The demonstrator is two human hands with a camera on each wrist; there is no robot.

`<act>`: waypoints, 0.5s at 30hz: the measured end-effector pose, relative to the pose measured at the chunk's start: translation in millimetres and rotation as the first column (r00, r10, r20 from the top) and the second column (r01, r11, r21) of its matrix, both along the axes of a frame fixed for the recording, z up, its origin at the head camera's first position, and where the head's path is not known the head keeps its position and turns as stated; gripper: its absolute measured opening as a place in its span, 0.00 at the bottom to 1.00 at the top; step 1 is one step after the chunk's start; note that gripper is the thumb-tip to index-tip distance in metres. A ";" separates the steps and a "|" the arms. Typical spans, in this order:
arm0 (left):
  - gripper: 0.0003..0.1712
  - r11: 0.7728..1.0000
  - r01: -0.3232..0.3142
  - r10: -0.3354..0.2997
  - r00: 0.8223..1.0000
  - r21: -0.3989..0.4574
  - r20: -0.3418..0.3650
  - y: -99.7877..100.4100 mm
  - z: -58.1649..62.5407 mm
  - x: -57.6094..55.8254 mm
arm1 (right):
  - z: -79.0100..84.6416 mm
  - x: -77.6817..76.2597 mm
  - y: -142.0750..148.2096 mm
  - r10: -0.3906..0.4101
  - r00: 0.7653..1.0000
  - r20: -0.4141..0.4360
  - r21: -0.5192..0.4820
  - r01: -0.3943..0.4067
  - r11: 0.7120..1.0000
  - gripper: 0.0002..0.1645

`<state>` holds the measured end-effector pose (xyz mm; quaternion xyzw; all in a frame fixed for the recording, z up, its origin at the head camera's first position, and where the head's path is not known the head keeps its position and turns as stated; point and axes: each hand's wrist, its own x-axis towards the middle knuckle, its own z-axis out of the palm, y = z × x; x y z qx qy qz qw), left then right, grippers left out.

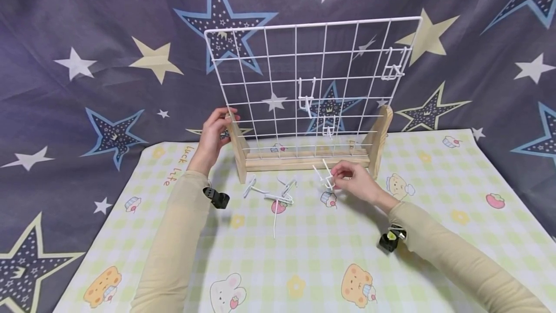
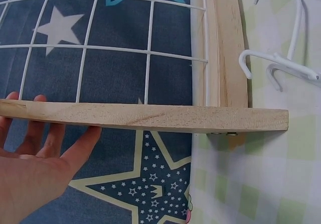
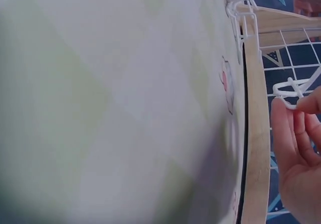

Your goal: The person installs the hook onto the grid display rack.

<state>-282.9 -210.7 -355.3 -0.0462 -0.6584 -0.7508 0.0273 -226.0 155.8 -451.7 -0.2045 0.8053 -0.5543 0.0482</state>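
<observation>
A white wire grid rack (image 1: 310, 86) leans back in a wooden stand (image 1: 304, 162). My left hand (image 1: 213, 134) grips the stand's left side piece; in the left wrist view the fingers (image 2: 52, 138) reach behind that wooden side piece (image 2: 150, 117). My right hand (image 1: 358, 181) pinches a white wire hook (image 1: 325, 177) in front of the stand, its prongs pointing up. The right wrist view has this hook (image 3: 291, 88) between thumb and fingertips. Three white hooks hang on the grid: one mid-grid (image 1: 306, 98), one lower (image 1: 328, 128), one at upper right (image 1: 393, 67).
Several loose white hooks (image 1: 279, 199) lie on the checked tablecloth (image 1: 260, 264) in front of the stand's left half. A dark curtain with stars (image 1: 108, 95) hangs behind the rack. A small black camera sits on each wrist.
</observation>
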 end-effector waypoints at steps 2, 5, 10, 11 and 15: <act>0.15 1.000 -0.002 0.002 1.000 -0.001 0.001 0.1 -0.1 -0.1 | 1.1 -0.7 1.7 -0.012 1.000 0.012 -0.026 0.012 1.000 0.12; 0.15 1.000 -0.004 0.004 1.000 -0.001 0.004 -0.1 -0.2 -0.3 | 1.5 -2.3 4.0 -0.028 0.999 0.034 -0.075 0.031 0.997 0.12; 0.15 1.000 -0.003 0.003 1.000 0.007 0.006 -0.5 -0.7 -1.0 | 0.8 -4.9 7.0 -0.041 0.996 0.079 -0.156 0.053 0.986 0.12; 0.14 1.000 -0.004 0.004 1.000 0.011 0.005 -0.4 -0.7 -1.1 | 0.8 -5.2 7.6 -0.039 0.996 0.084 -0.173 0.053 0.984 0.13; 0.14 1.000 -0.004 0.004 1.000 0.015 0.008 -0.2 -1.2 -1.6 | 2.0 -4.9 9.4 -0.043 0.995 0.091 -0.212 0.062 0.975 0.12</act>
